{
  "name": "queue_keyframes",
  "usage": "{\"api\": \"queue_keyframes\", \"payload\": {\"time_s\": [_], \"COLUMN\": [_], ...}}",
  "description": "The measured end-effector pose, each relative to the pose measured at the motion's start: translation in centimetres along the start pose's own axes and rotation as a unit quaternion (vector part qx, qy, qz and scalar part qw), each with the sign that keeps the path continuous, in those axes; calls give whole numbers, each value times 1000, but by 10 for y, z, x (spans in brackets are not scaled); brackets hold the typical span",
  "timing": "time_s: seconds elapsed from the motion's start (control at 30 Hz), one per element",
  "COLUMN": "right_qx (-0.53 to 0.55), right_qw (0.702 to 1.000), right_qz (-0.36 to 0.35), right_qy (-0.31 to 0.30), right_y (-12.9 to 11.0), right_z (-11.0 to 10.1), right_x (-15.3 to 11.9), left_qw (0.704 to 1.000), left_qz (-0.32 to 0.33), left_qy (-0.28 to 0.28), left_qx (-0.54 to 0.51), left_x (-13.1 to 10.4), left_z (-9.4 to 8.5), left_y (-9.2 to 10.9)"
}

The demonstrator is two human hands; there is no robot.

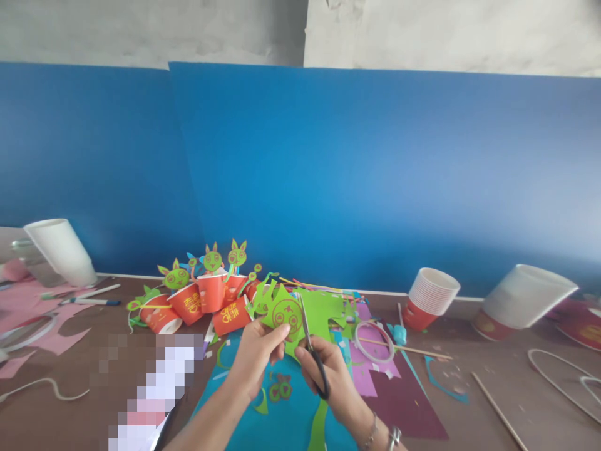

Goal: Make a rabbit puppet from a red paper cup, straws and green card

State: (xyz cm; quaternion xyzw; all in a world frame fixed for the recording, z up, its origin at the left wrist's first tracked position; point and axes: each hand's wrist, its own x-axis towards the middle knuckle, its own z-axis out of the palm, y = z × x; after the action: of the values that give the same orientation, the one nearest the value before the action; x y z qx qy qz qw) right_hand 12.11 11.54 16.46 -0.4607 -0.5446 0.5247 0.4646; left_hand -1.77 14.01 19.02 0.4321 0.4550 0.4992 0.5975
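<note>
My left hand (260, 351) pinches a piece of green paper (282, 308) with a round face drawn on it in dark lines. Black-handled scissors (315, 369) are in my right hand (328, 369), their blades pointing up along the right side of the drawn face. Below both hands lies a blue sheet (263, 413) with small green cut-outs (280, 389) on it. More green paper (323, 305) spreads behind the scissors. Red paper cups (211, 293) with green animal faces on them stand and lie just beyond my left hand.
Stacked cups (429, 297) stand to the right, with another leaning stack (521, 300) beyond. White cups (61, 250) and pink paper (61, 319) are at the left. A tape ring (374, 342) lies on purple paper; a wooden stick (498, 410) is near the right front. A blue partition (328, 175) rises behind.
</note>
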Motion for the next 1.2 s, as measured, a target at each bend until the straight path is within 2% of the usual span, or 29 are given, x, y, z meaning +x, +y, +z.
{"api": "queue_keyframes", "payload": {"time_s": [0.13, 0.23, 0.37, 0.6, 0.93, 1.2], "right_qx": [13, 24, 41, 31, 16, 28], "right_qw": [1000, 1000, 999, 999, 999, 1000], "right_qz": [6, 6, 1, -15, -26, 2], "right_qy": [1, -4, -6, 7, -11, -9], "right_y": [1, 0, -4, -8, -3, -5], "right_z": [3, 6, 9, 7, 5, 4], "right_x": [0, -1, -2, -3, -3, -3], "left_qw": [1000, 999, 996, 996, 996, 994], "left_qz": [6, 12, 24, 1, 20, 28], "left_qy": [20, 34, 24, 7, -8, -35], "left_qx": [-11, 26, 83, 86, 82, 95], "left_x": [0, -2, -2, -2, -2, 1], "left_z": [2, 4, 3, 2, 2, -1], "left_y": [-3, -8, -13, -17, -13, -6]}}
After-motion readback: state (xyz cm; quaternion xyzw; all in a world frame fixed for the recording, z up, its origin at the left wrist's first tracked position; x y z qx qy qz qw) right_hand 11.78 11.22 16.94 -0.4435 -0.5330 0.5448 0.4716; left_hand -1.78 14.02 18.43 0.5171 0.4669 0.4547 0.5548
